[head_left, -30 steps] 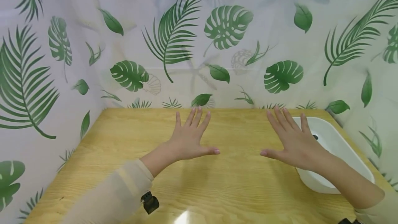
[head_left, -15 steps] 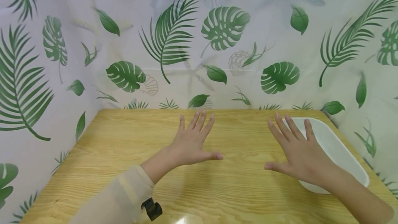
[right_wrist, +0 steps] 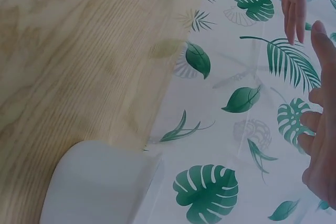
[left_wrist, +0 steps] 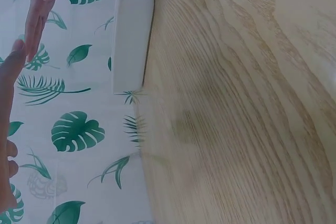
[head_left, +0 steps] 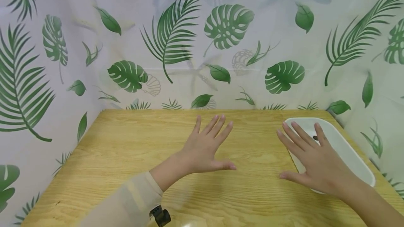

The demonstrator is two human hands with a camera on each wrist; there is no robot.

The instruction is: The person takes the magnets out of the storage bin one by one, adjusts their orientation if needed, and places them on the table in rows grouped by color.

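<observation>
Basin, likely light, stiff and a little slippery, offers its rim as the best hold, I judge; it lies by the right edge of the table, mouth up, long axis roughly along that edge. My left hand and right hand hover over the table, fingers spread, gripping nothing.

Leaf-printed cloth hangs behind and beside the wooden table.
</observation>
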